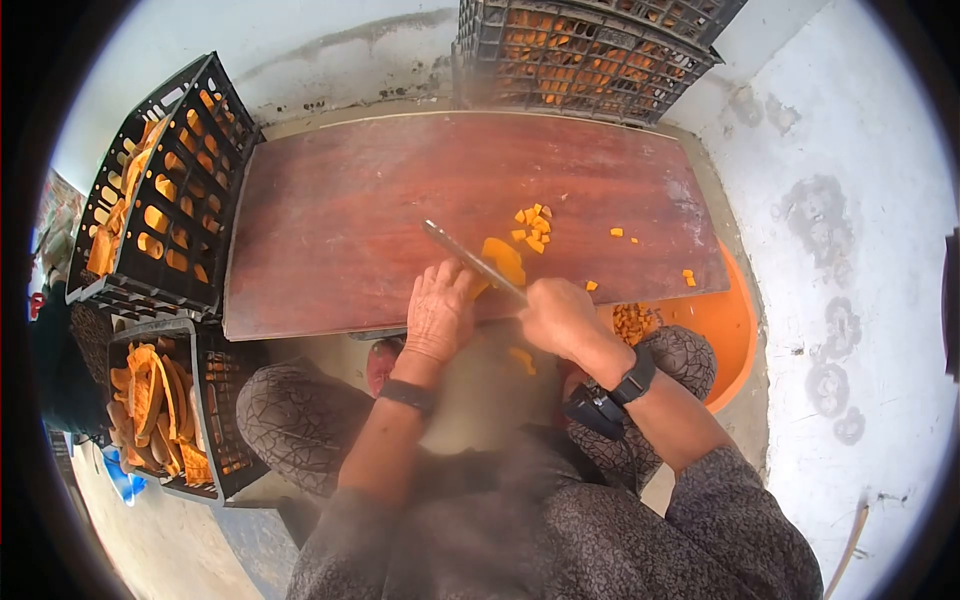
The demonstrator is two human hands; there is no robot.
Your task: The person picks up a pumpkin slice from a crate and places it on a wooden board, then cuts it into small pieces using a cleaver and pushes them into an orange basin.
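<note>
A knife (pixel 468 256) crosses above the near edge of the reddish-brown board, its blade slanting toward the far left. My right hand (pixel 565 318) is closed round its handle. Under and beside the blade lies an orange piece of pumpkin (pixel 505 258). My left hand (pixel 441 308) grips the near-left end of this piece with curled fingers, which partly hide it. Just beyond the piece sits a small heap of diced pumpkin (pixel 535 228), with a few loose cubes farther right. Another orange piece (pixel 523 360) shows below the board's near edge.
The board (pixel 330 220) lies low before my knees. Black crates (pixel 190 190) of orange pieces stand at the left, one crate (pixel 215 400) nearer me. Stacked crates (pixel 585 65) rise behind the board. An orange basin (pixel 737 340) holding diced pieces sits at right, beside a white wall (pixel 840 200).
</note>
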